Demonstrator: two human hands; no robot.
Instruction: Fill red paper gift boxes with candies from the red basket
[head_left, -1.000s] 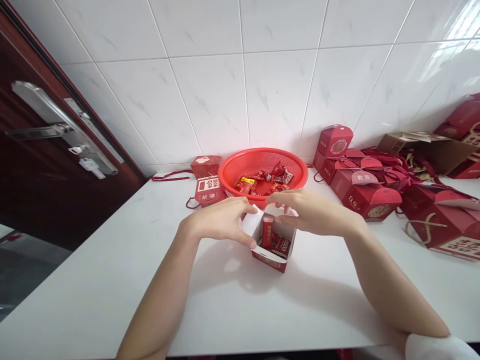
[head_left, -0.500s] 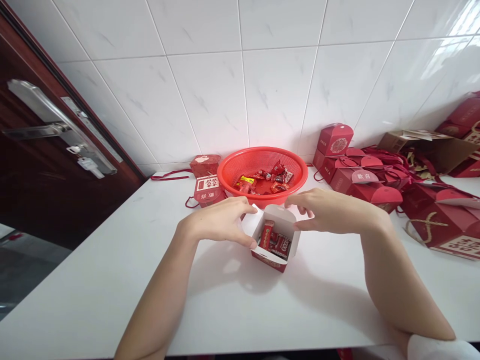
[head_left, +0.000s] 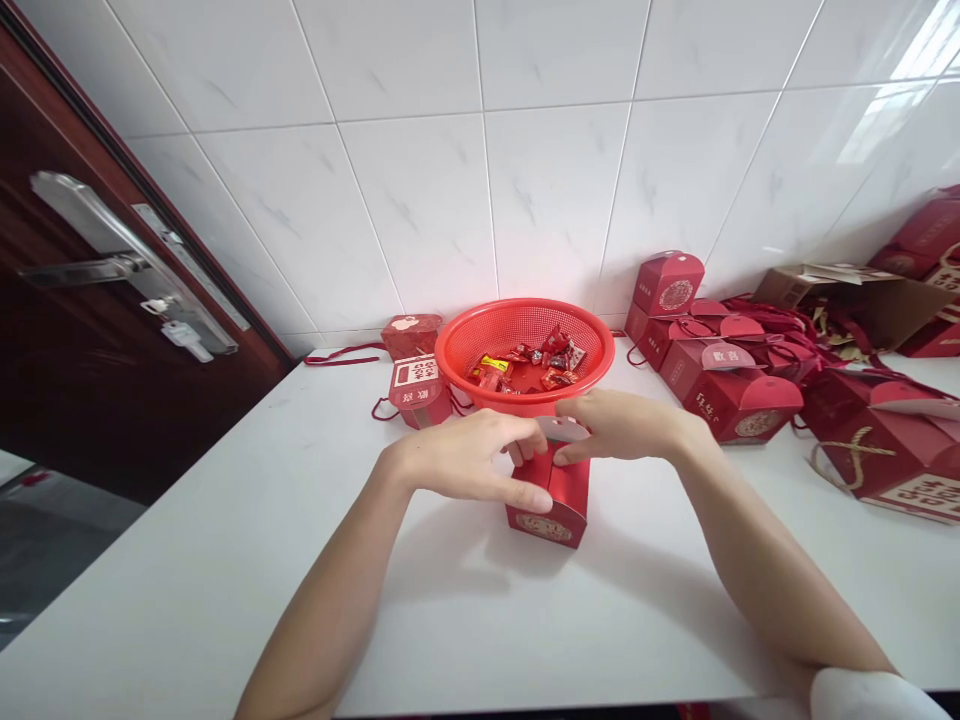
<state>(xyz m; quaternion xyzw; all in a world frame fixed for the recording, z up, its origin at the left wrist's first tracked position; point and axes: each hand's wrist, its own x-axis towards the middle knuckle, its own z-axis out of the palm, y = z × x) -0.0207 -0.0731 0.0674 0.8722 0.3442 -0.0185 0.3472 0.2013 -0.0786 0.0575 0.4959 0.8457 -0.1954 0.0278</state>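
A small red candy box (head_left: 564, 493) stands upright on the white table, its red side flaps folded inward over the top. My left hand (head_left: 480, 462) grips it from the left, thumb along the near rounded flap and fingers bent over the top. From the right, my right hand (head_left: 611, 425) holds the far end, fingers behind the raised far flap (head_left: 562, 430) and thumb on the top. The sweets inside are hidden by the folded flaps. Just behind the box sits a red plastic basket (head_left: 452, 365) with wrapped candies (head_left: 559, 345) in it.
Two red boxes (head_left: 420, 392) with ribbon handles stand left of the basket. More red boxes (head_left: 735, 390) are piled at the right, near an open brown carton (head_left: 892, 305). A tiled wall (head_left: 420, 220) bounds the back; a dark door (head_left: 67, 360) is at left.
The box's side flaps have gone from standing open to folded over, covering the sweets. My right hand has moved left onto the box, and my left hand has reached across its top.
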